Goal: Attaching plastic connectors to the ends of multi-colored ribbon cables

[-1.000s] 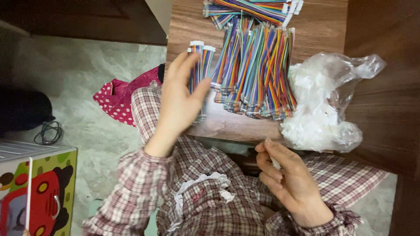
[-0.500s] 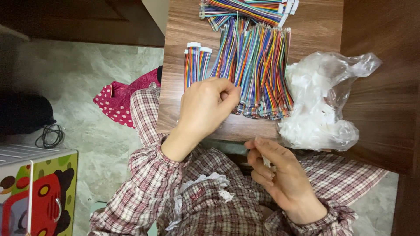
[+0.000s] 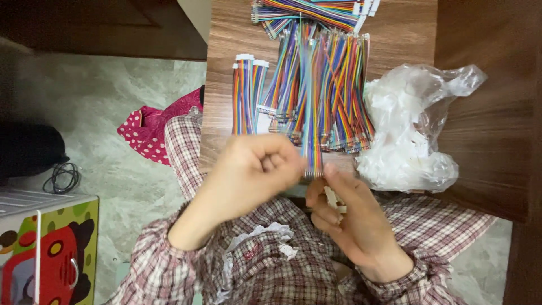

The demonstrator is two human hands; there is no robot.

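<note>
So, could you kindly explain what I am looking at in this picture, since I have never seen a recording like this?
There is no machine here: a person wears a camera on the head, and it looks down at their own two bare hands and their lap in a plaid shirt. The left hand and the right hand meet at the near edge of a wooden table. Between them they hold one flat rainbow-coloured ribbon cable, its bare end by the fingertips. The right hand also seems to hold a small white piece, too blurred to name. On the table lie a heap of the same coloured cables, two cables set apart, and a clear plastic bag of small white parts. Beside the table, on the floor, are a red dotted cloth and a colourful box.
</note>
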